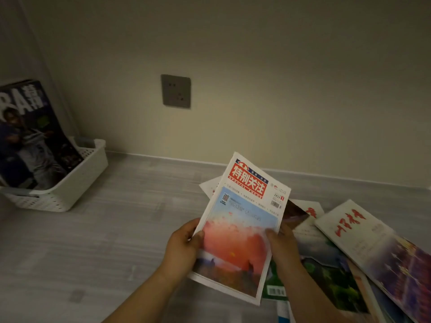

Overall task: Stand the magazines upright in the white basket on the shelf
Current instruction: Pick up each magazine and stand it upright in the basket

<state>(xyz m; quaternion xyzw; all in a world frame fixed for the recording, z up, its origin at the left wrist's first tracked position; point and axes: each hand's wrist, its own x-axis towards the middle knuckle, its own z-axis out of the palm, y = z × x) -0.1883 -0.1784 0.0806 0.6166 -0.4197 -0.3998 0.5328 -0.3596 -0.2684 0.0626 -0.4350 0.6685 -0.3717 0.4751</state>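
One dark-covered magazine [30, 141] is found standing, tilted, in the white basket [81, 183]. A red-titled magazine [242, 229] is gripped at its edges by the left hand [184, 248] and right hand [283, 250], well apart from the basket. Several loose magazines [363, 243] lie flat on the shelf [116, 229] and are judged outstanding.

Left hand [183, 249], right hand [284, 249], fingers [271, 233] curled.

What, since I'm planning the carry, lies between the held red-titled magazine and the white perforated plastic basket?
Only bare grey wood-grain shelf surface, seen in the head view, separates the red-titled magazine from the white perforated plastic basket.
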